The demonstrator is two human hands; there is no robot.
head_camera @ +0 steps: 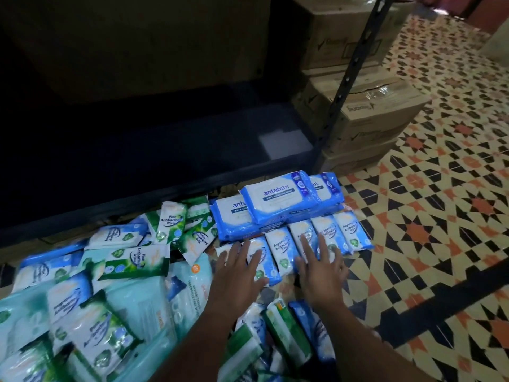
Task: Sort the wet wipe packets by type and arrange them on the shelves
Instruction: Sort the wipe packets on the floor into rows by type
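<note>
Both flat hands, left hand [239,267] and right hand [319,267], pressed a row of blue-white fragrance packets [322,232]; Antabax packs [278,199] lay behind, cardboard boxes [366,114] beyond.

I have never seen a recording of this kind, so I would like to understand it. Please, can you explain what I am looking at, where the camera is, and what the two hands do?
There is no machine here. A person wears a camera on the head, and it looks forward and down, so you see only their two arms.

The left hand and the right hand lie flat, fingers straight, on a row of small blue fragrance wipe packets set side by side on the patterned floor. Nothing is gripped; the hands seem to press or straighten the row.

Behind the row is a stack of larger blue Antabax packs. To the left lies an unsorted heap with green pine wipe packets and pale teal packs.

Beyond stands a dark bottom shelf, and cardboard boxes to its right.
</note>
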